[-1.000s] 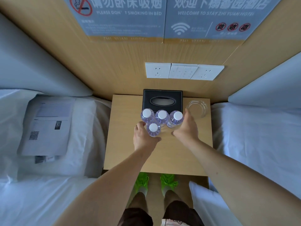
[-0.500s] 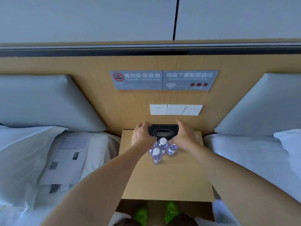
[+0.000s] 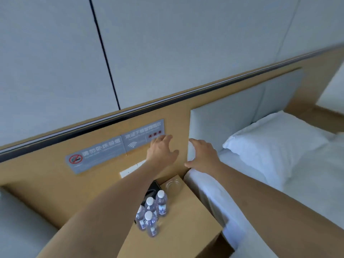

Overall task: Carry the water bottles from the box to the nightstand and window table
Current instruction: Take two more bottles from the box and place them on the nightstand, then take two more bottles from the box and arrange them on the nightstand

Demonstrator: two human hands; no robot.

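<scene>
Both hands are empty, fingers spread loose: the left hand point(image 3: 161, 152) hangs in front of the wooden headboard panel point(image 3: 55, 183) just below the grey signs point(image 3: 119, 146), and the right hand point(image 3: 203, 155) is beside it, in front of the padded headboard's point(image 3: 232, 127) edge. The four water bottles point(image 3: 151, 211) stand upright on the nightstand point(image 3: 176, 239), white caps up, long axes vertical, clustered and touching, in front of the black tissue box point(image 3: 151, 189) and near a clear glass dish point(image 3: 173, 185). They sit well below both hands, apart from them, under the left forearm. A white pillow point(image 3: 275, 146) lies on the bed at right.
</scene>
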